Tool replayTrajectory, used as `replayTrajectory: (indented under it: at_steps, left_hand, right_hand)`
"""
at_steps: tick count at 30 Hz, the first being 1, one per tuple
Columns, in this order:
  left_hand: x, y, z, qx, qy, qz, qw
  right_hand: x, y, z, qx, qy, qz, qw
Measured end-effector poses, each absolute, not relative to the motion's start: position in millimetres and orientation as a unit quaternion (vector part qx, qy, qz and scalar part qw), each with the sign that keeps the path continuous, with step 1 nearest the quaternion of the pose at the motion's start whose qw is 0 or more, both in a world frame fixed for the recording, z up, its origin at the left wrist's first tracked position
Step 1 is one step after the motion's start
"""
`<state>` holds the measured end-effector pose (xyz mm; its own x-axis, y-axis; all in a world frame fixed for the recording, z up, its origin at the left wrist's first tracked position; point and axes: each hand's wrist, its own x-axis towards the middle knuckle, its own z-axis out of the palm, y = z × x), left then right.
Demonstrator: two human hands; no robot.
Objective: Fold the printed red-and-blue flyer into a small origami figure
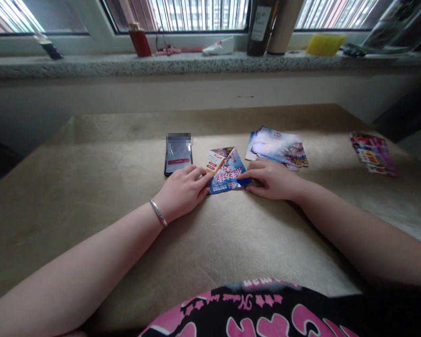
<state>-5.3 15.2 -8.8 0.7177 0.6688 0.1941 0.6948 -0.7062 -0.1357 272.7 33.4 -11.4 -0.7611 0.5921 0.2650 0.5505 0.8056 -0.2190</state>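
Note:
A printed leaflet (pixel 228 171), mostly blue with an orange and white part, lies on the table in front of me. Its upper corners are folded inward, so the top comes to a point. My left hand (pixel 184 189), with a silver bangle at the wrist, grips the leaflet's left edge between thumb and fingers. At the opposite edge my right hand (pixel 272 180) pinches the lower right corner. Both hands rest on the tabletop, and some fingertips are hidden. A phone (pixel 178 157) lies just beyond my left hand. Behind my right hand is a stack of leaflets (pixel 279 145).
Further right on the table (pixel 91 187) lies a fanned pile of pink and red printed papers (pixel 372 154). Along the back, the stone windowsill (pixel 182 65) holds a red bottle (pixel 139 41), a dark bottle (pixel 261 28) and a yellow sponge-like block (pixel 324 44).

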Motion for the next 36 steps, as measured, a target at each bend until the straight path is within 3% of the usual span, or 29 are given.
replayTrajectory:
  at_steps: [7,36]
  left_hand:
    - [-7.0,15.5,-8.3,-0.929,-0.349,-0.086,0.084]
    - [-7.6,16.6,-9.8,-0.963,-0.251,-0.095,0.004]
  right_hand:
    - [271.2,27.7,-4.3,-0.29,-0.943,-0.018,0.163]
    - [255.1,19.8,-8.9,-0.474,-0.825,0.214,0.221]
